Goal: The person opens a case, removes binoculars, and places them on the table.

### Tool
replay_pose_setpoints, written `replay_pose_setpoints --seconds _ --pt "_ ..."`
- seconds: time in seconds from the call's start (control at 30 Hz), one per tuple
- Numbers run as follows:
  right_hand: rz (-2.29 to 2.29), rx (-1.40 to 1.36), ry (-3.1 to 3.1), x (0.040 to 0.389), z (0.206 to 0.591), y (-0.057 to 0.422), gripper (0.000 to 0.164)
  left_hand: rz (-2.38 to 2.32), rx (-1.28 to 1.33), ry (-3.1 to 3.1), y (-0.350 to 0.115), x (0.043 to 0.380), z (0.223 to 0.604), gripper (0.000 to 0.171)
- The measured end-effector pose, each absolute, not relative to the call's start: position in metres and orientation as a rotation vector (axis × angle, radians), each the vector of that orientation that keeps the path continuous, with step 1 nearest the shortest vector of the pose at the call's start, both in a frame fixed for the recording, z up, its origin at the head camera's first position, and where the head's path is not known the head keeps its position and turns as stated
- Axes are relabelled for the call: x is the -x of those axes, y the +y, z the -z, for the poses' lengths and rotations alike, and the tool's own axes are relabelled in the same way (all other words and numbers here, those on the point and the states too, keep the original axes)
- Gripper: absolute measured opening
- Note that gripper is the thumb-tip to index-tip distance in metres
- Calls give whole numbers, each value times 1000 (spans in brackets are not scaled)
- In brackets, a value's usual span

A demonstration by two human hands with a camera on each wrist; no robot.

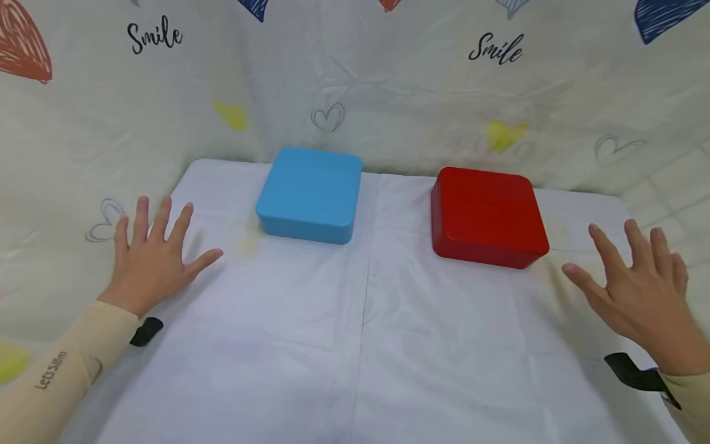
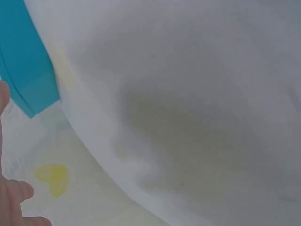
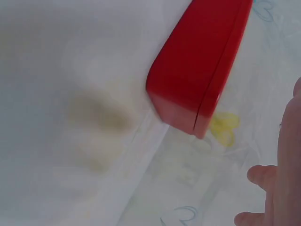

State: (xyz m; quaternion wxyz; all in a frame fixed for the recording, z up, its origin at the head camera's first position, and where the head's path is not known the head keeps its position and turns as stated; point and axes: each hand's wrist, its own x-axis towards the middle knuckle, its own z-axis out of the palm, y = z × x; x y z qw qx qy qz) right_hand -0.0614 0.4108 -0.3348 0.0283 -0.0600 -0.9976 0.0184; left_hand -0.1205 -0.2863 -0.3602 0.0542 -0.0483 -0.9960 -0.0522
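Note:
A blue box [image 1: 312, 192] with rounded corners sits at the back of the table, left of the middle. To its right stands a red box [image 1: 488, 216] of similar shape. My left hand [image 1: 152, 262] hovers at the table's left side with fingers spread, apart from the blue box. At the right side my right hand [image 1: 643, 287] is likewise spread and holds nothing; the red box is nearest to it. The left wrist view shows a corner of the blue box [image 2: 35, 70], and the right wrist view shows the end of the red box [image 3: 193, 70].
A white cloth covers the table [image 1: 299, 345]. Behind it hangs a pale curtain [image 1: 399, 98] printed with hearts and the word Smile. Both wrists carry black straps, the left strap [image 1: 146, 332] and the right strap [image 1: 635, 373].

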Motion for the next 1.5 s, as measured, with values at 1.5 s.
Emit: replay_pose_setpoints --seconds 1.5 --pt "-980 -261 -2571 121 322 297 59 645 113 -2862 -247 166 364 101"
